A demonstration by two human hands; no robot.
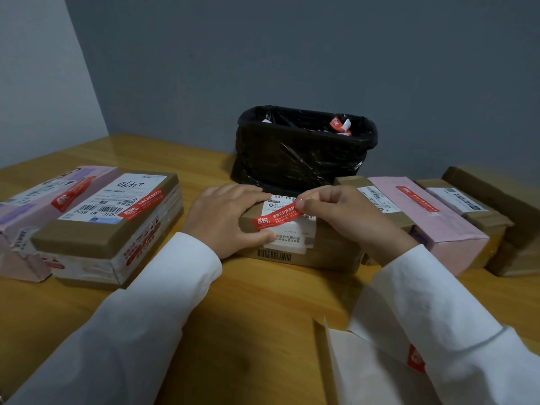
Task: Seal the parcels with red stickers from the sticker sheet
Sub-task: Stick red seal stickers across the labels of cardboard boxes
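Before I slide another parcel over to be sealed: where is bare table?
Bare wood lies between the left sleeve and right sleeve, in front of the centre parcel, and left of the bin. Sealed parcels on the left and right crowd both sides.

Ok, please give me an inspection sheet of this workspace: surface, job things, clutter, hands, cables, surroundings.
Surface: wooden table, bare in the near middle.
Job's things: brown parcel at centre; red sticker lying slanted across its white label; sticker sheet at the near right, partly under the right sleeve.
Other parcels: two on the left, both already with red stickers; several on the right, the pink one stickered.
Clutter: black-lined bin behind the parcel, sticker scraps inside.
Hands: left hand rests on the parcel; right hand fingers pinch the sticker's right end.
Cables: nothing seen.
Surroundings: grey walls.
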